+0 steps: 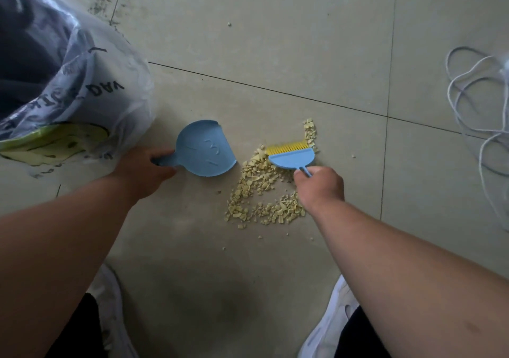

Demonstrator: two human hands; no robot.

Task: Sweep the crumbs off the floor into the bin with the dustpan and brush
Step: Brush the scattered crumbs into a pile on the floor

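Note:
A small blue dustpan (205, 149) lies flat on the tiled floor, its open edge facing right toward a pile of pale yellow crumbs (261, 192). My left hand (143, 174) grips the dustpan's short handle. My right hand (319, 186) holds the thin handle of a small blue brush (292, 158) with yellow bristles, which rest on the far side of the crumbs. The dustpan holds no crumbs. A bin (41, 87) lined with a clear plastic bag stands at the left, close behind my left hand.
A coil of white cord (476, 104) lies on the floor at the far right. A few stray crumbs (353, 156) sit apart from the pile. My two white shoes (330, 322) are at the bottom of the view.

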